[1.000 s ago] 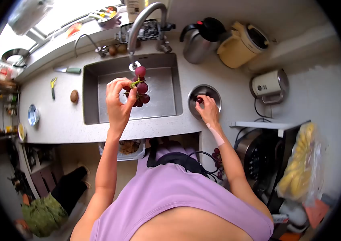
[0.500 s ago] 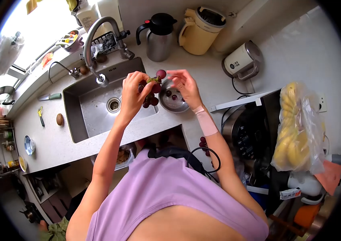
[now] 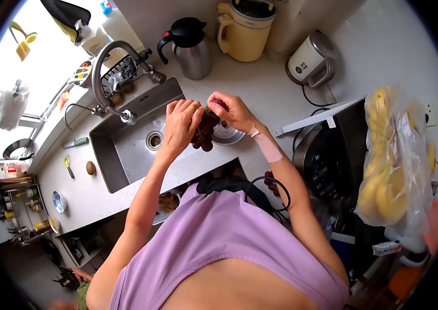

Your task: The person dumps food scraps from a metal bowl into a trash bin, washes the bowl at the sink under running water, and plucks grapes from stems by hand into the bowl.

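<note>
Grape bunch (image 3: pixel 204 133), where's it at rn?

Held up over the sink's right side, just left of the steel bowl (image 3: pixel 229 138); L hand (image 3: pixel 181 123) has it

Fingers wide or narrow?

Narrow, thumb + fingers pinched at the top of the bunch, w/ dark grapes hanging on the near side; exact grip pt is hidden, can't tell

& R hand (image 3: pixel 233 113)?

Also narrow, closed on a single grape (image 3: pixel 220 104) at the bunch's far right; can't tell if it's off the stem. Hand covers the far part of the bowl

What's around?

Sink (image 3: pixel 126 161) to the left, tap (image 3: pixel 96 77) arching in from the far side; steel jug (image 3: pixel 193 58) & cream appliance (image 3: pixel 246 39) at the far side, white kettle (image 3: pixel 306 62) right of those

Left of the sink?

Far to near: knife (image 3: pixel 79 141), peeler (image 3: pixel 67 164), brown oval fruit (image 3: pixel 91 168), small blue bowl (image 3: pixel 59 202)

Near right?

More grapes (image 3: pixel 271 183) just left of the right forearm, bagged bananas (image 3: pixel 381 181) farther right
</note>
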### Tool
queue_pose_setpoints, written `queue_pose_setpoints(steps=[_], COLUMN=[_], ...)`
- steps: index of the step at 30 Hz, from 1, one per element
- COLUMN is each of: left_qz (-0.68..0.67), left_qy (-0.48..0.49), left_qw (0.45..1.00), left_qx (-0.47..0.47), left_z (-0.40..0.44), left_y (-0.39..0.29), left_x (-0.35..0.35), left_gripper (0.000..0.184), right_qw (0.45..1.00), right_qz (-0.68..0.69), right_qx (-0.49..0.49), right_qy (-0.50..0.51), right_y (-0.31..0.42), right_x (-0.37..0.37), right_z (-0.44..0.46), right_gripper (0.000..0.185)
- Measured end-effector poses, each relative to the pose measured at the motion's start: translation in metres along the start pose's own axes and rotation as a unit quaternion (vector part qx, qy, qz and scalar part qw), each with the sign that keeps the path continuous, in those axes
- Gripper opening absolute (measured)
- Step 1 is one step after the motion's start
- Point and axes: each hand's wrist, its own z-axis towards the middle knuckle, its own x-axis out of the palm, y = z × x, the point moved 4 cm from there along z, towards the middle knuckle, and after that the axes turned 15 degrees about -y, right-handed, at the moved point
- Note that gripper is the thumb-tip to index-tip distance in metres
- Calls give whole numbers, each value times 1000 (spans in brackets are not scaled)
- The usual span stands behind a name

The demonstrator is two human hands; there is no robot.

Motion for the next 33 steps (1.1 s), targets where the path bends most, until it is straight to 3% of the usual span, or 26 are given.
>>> queue_pose_setpoints(steps=[5, 7, 9, 11, 13, 14, 15, 17, 19, 21, 23, 25, 26, 27, 30, 33], left_qz=[-45, -58, -73, -119, -113, -112, -110, -117, -122, -121, -122, -128, -127, -132, -139, -145], left_qy=[63, 71, 78, 15, 12, 11, 12, 16, 15, 9, 10, 5, 5, 9, 17, 15], left_qw=[997, 996, 994, 993, 993, 993, 994, 993, 992, 992, 991, 989, 989, 988, 987, 984], left_qx=[9, 14, 24, -4, -18, -22, -28, -27, -25, -41, -51, -75, -77, -77, -78, -101], left_z=[4, 6, 6, 7, 12, 14, 14, 13, 14, 14, 13, 12, 12, 12, 10, 8], left_y=[-1, -6, -6, 3, 6, 8, 9, 11, 12, 11, 14, 17, 18, 18, 13, 14], left_x=[1, 1, 2, -1, -12, -16, -19, -19, -19, -20, -22, -22, -21, -19, -13, -9], left_gripper=[18, 18, 18, 19, 22, 22, 23, 22, 22, 22, 22, 22, 22, 22, 23, 22], right_qw=[999, 983, 977, 895, 894, 962, 986, 960, 956, 949, 903, 915, 981, 996, 988, 993], right_qz=[-18, 116, 117, 368, 382, 184, -20, -251, -287, -310, -429, -403, -188, 36, 152, 114], right_qx=[19, 115, 149, 231, 222, 199, 168, 122, 49, 46, -8, -5, 28, 60, 25, 16], right_qy=[48, 89, 100, 98, 76, 36, -6, -10, -14, 31, -21, -23, -35, -46, 14, 26], right_y=[-13, -23, -19, -41, -55, -75, -96, -121, -163, -164, -149, -104, -70, -43, 1, -5], right_x=[-2, 0, -7, -23, -32, -32, -32, -20, -7, -3, -6, -6, -2, 1, 13, 10], right_z=[6, 4, 3, 5, 4, 1, -4, -17, -30, -38, -45, -33, -26, -21, -10, -5], right_gripper=[27, 33, 35, 36, 37, 38, 38, 35, 30, 30, 33, 39, 40, 40, 40, 39])
